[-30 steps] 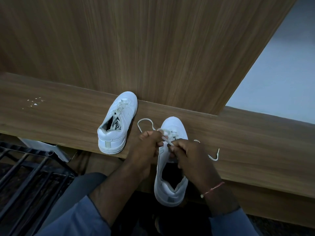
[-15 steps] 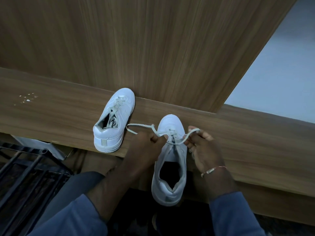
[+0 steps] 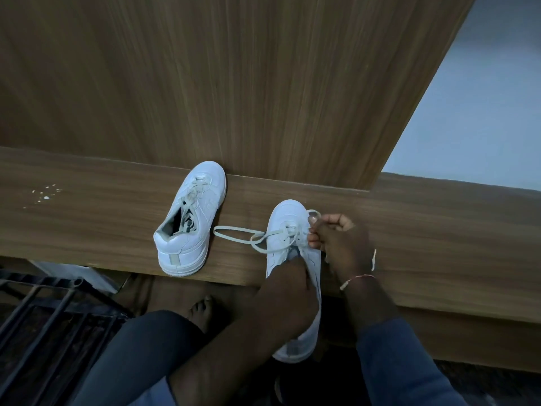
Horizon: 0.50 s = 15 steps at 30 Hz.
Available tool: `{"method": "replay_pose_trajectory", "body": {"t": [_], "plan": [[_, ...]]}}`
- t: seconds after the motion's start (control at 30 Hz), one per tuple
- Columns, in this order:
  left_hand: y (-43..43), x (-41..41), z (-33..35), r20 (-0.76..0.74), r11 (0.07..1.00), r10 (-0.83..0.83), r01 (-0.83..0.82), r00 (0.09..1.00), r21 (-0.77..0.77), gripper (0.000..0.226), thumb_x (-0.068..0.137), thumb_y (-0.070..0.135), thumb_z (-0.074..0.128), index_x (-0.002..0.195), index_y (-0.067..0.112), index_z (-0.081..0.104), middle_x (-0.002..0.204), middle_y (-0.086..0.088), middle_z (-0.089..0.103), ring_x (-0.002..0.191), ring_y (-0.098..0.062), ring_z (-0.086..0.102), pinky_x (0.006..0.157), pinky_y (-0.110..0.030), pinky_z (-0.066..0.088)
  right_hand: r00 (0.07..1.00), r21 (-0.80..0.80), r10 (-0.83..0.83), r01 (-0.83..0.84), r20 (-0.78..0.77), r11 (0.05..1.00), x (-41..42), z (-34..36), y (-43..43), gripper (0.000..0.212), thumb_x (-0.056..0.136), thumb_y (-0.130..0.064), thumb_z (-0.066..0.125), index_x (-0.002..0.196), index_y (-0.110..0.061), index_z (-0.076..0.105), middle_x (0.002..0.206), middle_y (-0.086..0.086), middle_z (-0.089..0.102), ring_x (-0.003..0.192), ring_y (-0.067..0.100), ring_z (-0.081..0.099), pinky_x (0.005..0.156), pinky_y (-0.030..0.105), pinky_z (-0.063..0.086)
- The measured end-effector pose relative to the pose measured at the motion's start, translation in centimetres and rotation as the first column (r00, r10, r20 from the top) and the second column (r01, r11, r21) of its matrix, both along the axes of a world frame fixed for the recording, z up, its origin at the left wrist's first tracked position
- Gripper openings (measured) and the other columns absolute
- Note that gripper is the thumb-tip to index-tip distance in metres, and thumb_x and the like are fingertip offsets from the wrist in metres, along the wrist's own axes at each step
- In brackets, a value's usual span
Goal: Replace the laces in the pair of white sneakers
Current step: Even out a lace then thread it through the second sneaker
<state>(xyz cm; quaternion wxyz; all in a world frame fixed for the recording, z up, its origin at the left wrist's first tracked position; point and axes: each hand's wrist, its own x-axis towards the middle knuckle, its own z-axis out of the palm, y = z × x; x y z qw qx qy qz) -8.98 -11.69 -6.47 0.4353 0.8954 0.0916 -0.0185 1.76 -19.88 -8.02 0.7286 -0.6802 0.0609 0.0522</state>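
Head view: a narrow wooden desk (image 3: 439,230) runs from 9 to 3 o'clock, shut in along its far edge by an upright wood panel (image 3: 234,83). Bare desk lies open toward 9 o'clock, past some white specks (image 3: 45,193), and toward 3 o'clock.

The laced sneaker (image 3: 190,218) stands on the desk with its toe at 1 o'clock touching the panel and its heel at the near edge. At its 4 o'clock is the half-laced sneaker (image 3: 288,218), toe just short of the panel, heel hanging off the near edge over the floor.

The left hand (image 3: 288,284) reaches in from 7 o'clock, fingers curled into that sneaker's opening, holding it. The right hand (image 3: 339,241), thread band at the wrist, sits at the sneaker's 3 o'clock side, and its fingertips (image 3: 314,220) pinch the lace (image 3: 234,234). A slack loop of lace trails toward 9 o'clock between the two sneakers.

Below the desk edge are a bare foot (image 3: 200,310) and, at 8 o'clock, a black metal rack (image 3: 44,312).
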Motion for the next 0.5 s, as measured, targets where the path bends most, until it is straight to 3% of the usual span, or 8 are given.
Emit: {"method": "replay_pose_trajectory", "body": {"t": [0.07,0.13,0.2,0.27,0.37,0.5], "plan": [[-0.1,0.4,0.7,0.036,0.96,0.059,-0.047,0.998,-0.275,0.021,0.094,0.02,0.051,0.115,0.022,0.051,0.105,0.013,0.059,0.098,0.0,0.056,0.074,-0.005,0.039,1.0,-0.061,0.019,-0.019,0.01,0.998,0.1,-0.6,0.1,0.011,0.086,-0.004,0.072,0.084,-0.006,0.061,0.068,0.01,0.067,0.049,0.008,0.062,0.049,0.018,0.052],[-0.7,1.4,-0.3,0.015,0.898,0.097,-0.082,0.995,-0.433,0.028,0.09,0.023,0.054,0.118,0.026,0.055,0.11,0.013,0.063,0.102,0.002,0.058,0.082,-0.006,0.042,0.998,-0.107,0.059,-0.057,0.012,0.993,0.1,-1.1,0.1,0.012,0.088,-0.002,0.069,0.083,-0.008,0.059,0.068,0.008,0.066,0.049,0.006,0.062,0.049,0.016,0.051],[-1.4,2.1,-0.8,-0.042,0.824,0.166,-0.162,0.985,-0.542,0.032,0.082,0.026,0.052,0.112,0.024,0.064,0.106,0.003,0.069,0.1,-0.009,0.065,0.091,-0.028,0.052,0.997,-0.118,0.081,-0.078,0.019,0.99,0.0,-1.4,0.1,0.012,0.089,-0.002,0.067,0.084,-0.009,0.059,0.068,0.006,0.066,0.053,0.009,0.061,0.05,0.016,0.05],[-1.8,2.6,-1.0,-0.121,0.67,0.225,-0.244,0.967,-0.701,0.032,0.076,0.016,0.05,0.101,0.014,0.069,0.098,-0.014,0.071,0.094,-0.029,0.069,0.087,-0.049,0.055,0.995,-0.136,0.093,-0.089,0.027,0.987,-0.1,-1.4,0.1,0.011,0.088,-0.002,0.068,0.084,-0.008,0.06,0.069,0.007,0.067,0.056,0.011,0.06,0.052,0.018,0.051],[-1.8,3.3,-1.6,-0.204,0.507,0.316,-0.347,0.927,-0.789,0.029,0.077,0.003,0.047,0.098,-0.001,0.067,0.096,-0.029,0.067,0.094,-0.044,0.066,0.085,-0.056,0.052,0.991,-0.239,0.113,-0.093,0.071,0.966,-0.4,-1.6,0.2,0.013,0.084,-0.005,0.072,0.081,-0.014,0.063,0.072,0.006,0.069,0.058,0.01,0.063,0.061,0.024,0.054],[-2.4,3.4,-2.4,-0.24,0.402,0.445,-0.432,0.863,-0.808,0.027,0.091,0.01,0.049,0.111,0.002,0.065,0.106,-0.021,0.069,0.101,-0.032,0.066,0.094,-0.05,0.051,0.974,-0.423,0.099,-0.004,0.203,0.906,-0.6,-2.0,0.6,0.022,0.083,-0.015,0.074,0.073,-0.03,0.061,0.073,-0.007,0.069,0.066,0.007,0.066,0.064,0.025,0.054]]}}
